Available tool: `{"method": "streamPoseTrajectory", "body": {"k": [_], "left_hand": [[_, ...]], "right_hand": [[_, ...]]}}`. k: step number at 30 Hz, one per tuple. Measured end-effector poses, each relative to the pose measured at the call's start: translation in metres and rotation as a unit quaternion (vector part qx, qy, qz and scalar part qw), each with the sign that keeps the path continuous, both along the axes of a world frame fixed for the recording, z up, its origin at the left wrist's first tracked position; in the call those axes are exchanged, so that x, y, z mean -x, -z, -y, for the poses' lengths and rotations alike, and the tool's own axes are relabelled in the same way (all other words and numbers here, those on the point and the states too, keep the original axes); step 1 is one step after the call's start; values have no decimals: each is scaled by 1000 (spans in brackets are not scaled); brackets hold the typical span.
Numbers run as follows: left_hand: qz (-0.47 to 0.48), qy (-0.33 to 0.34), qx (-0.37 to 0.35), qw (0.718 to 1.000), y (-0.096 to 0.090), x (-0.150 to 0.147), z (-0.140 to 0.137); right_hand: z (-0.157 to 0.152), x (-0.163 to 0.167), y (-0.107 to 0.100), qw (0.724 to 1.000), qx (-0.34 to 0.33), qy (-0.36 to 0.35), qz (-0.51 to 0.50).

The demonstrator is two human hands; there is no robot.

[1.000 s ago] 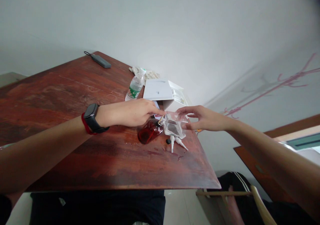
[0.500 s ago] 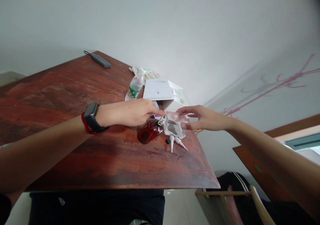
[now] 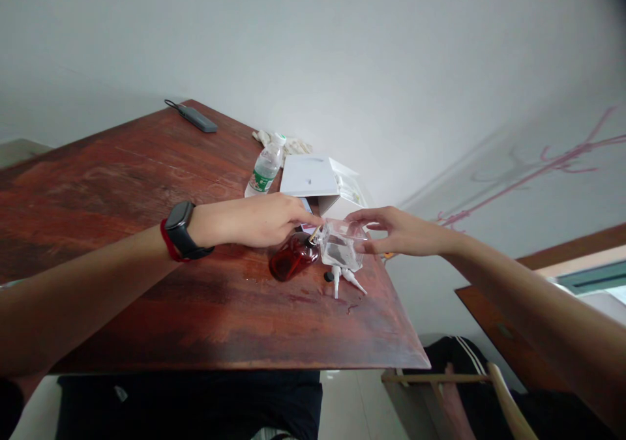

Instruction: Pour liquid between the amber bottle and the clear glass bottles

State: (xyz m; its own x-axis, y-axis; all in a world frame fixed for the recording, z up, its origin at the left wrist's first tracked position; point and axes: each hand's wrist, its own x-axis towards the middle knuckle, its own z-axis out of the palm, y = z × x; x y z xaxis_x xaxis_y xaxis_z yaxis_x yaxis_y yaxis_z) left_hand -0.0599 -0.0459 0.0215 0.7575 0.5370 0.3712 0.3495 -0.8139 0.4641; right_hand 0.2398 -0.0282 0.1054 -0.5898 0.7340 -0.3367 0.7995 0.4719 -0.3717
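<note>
My left hand (image 3: 274, 221), with a black watch and a red band at the wrist, curls over a bottle of red liquid (image 3: 291, 261). Its index finger reaches toward the clear one; the other fingertips are hidden. The red bottle tilts with its neck up to the right, against the clear, square-sided bottle (image 3: 340, 248). My right hand (image 3: 379, 231) grips that clear bottle from the right, thumb and fingers on either side. Just below lie two white pump nozzles (image 3: 342, 280) and a small black cap (image 3: 328, 276).
Behind my hands stand a white box (image 3: 309, 174) and a water bottle (image 3: 265, 167) with a green label. A pale glove (image 3: 296, 145) and a grey device (image 3: 195, 118) lie farther back. Wet spots mark the wooden table (image 3: 220, 322). Someone's leg (image 3: 454, 407) shows at lower right.
</note>
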Motion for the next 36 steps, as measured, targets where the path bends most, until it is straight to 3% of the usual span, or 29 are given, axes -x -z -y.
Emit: {"method": "streamPoseTrajectory", "body": {"k": [7,11,16,22,27,36], "left_hand": [[15,-7,-26,1000,-1,-4,1],[69,-55,-24,996,8,-14,0],[144,-109,-3,984,25,-30,-1],[228,-113,76,964,34,-38,-7],[288,-129,94,944,25,-41,-9],[355,-123,56,925,-3,-35,-4]], "right_hand": [[-2,-3,1,1000,-7,7,10],[-3,-4,2,1000,-2,3,3],[-2,-2,2,1000,3,16,-1],[-1,-2,3,1000,5,21,-3],[-1,-3,6,1000,-1,14,-11],[0,-6,6,1000,-15,7,-13]]}}
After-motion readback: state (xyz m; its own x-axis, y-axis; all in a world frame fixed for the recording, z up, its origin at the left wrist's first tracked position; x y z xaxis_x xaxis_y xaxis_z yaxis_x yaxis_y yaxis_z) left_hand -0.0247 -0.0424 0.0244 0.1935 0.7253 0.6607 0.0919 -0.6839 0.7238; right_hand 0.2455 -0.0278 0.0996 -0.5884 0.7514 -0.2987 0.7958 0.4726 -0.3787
